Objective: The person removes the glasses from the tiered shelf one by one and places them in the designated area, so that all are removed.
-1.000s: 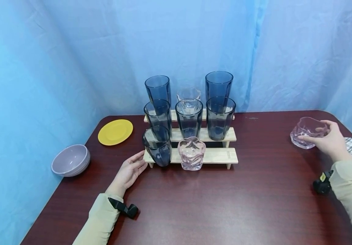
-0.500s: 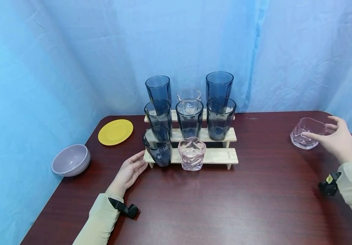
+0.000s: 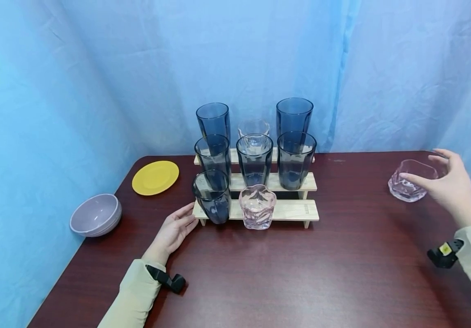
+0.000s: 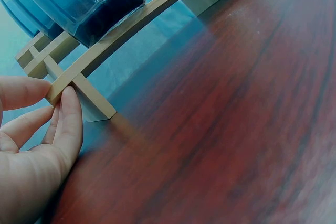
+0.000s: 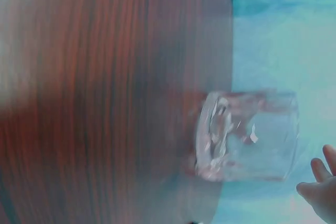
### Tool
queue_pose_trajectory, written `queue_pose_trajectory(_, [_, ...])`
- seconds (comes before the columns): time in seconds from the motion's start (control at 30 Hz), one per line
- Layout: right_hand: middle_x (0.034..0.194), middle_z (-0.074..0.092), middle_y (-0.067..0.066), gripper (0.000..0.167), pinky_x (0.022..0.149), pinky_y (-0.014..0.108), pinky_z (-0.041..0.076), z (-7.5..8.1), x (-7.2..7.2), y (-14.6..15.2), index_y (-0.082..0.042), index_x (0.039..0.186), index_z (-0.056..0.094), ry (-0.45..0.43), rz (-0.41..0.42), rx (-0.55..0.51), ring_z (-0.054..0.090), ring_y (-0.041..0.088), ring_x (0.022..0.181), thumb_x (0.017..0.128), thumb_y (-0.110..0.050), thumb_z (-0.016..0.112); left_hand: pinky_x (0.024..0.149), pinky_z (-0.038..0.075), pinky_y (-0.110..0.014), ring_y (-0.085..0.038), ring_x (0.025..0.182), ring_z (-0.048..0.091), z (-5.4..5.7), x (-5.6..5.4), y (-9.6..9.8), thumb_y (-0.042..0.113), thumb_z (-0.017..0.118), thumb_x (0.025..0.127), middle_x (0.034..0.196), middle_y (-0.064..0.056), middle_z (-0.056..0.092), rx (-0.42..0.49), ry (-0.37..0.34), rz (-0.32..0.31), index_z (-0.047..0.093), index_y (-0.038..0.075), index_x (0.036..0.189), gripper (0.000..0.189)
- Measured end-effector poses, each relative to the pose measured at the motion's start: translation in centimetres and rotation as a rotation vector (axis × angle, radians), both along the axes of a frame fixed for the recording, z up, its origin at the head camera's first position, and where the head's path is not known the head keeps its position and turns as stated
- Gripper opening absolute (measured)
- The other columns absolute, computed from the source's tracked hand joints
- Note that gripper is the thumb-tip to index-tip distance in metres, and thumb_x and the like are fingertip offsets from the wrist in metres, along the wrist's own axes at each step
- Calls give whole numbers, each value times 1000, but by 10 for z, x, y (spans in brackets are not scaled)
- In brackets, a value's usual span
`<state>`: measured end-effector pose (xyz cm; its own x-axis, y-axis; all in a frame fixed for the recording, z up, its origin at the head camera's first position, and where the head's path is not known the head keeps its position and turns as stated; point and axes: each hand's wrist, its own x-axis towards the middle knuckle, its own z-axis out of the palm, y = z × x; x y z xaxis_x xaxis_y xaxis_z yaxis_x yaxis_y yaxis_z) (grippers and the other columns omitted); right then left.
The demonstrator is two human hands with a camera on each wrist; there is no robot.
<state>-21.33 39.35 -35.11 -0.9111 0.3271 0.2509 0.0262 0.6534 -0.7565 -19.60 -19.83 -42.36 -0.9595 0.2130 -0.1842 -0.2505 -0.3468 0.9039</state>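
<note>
Rack (image 3: pixel 290 209), head view: wooden, three stepped shelves on the bench (image 3: pixel 301 273), bearing six blue tumblers (image 3: pixel 254 159) and two short glasses, one clear (image 3: pixel 253 127), one pink (image 3: pixel 258 209)
Left hand (image 3: pixel 174 230), head view: at the left front corner of the rack
Loose glass (image 3: pixel 407 189), head view: pinkish, upright on the bench, well to the right of the rack
Right hand (image 3: pixel 450 184), head view: beside the loose glass, thumb and fingers spread, grasping nothing
Bench's left side, head view: yellow plate (image 3: pixel 155 177), lilac bowl (image 3: pixel 96 214)
Corner grip, left wrist view: thumb above, fingers beneath, pinching the rack
Gap, right wrist view: fingertips (image 5: pixel 306 188) apart from the loose glass (somewhat blurred)
</note>
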Motion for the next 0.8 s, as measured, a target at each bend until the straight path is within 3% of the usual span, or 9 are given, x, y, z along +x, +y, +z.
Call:
queue_pose_trajectory(0.1, [135,40,-11,86,113,25,22,2,3,-11,-31,148,23,31,37,-30,30,10,136,80,-27,76,86,49,-17,-3,95,60,0,1,0,-7,37,96,114,7,55,0,-4,1,17,-3,149,57])
queue_pose_trajectory(0.2, [128,41,-20,82,102,12,27,5,6,-23,-33,145,28,58,78,-45,35,3,128,79,-25,76,86,49,-17,-3,96,60,0,1,0,-7,37,96,114,7,55,0,-6,0,17,-3,149,57])
queue_pose_trajectory(0.3, [125,43,-21,79,87,2,30,7,8,-38,-32,143,32,93,138,-79,40,-2,117,79,-19,77,86,48,-18,-3,96,60,1,0,0,-7,37,96,116,7,54,-2,-1,-1,17,-3,149,57])
queue_pose_trajectory(0.4, [125,45,-18,78,82,1,32,7,10,-56,-28,142,34,122,202,-110,43,-5,110,78,-12,77,85,48,-17,-3,96,60,0,0,1,-7,37,96,115,7,54,3,1,1,17,-3,149,57])
queue_pose_trajectory(0.63, [127,45,-15,79,102,5,28,7,15,-100,-21,139,38,207,362,-132,40,-4,123,74,2,77,85,48,-17,-3,96,60,0,-2,1,-8,36,96,114,7,55,6,8,-2,17,-4,149,57])
queue_pose_trajectory(0.8, [129,48,-16,82,102,8,31,6,23,-128,-16,137,42,284,471,-157,42,-4,123,68,11,77,84,49,-17,-3,95,60,-1,-1,0,-8,36,96,113,7,55,14,12,6,16,-5,148,56])
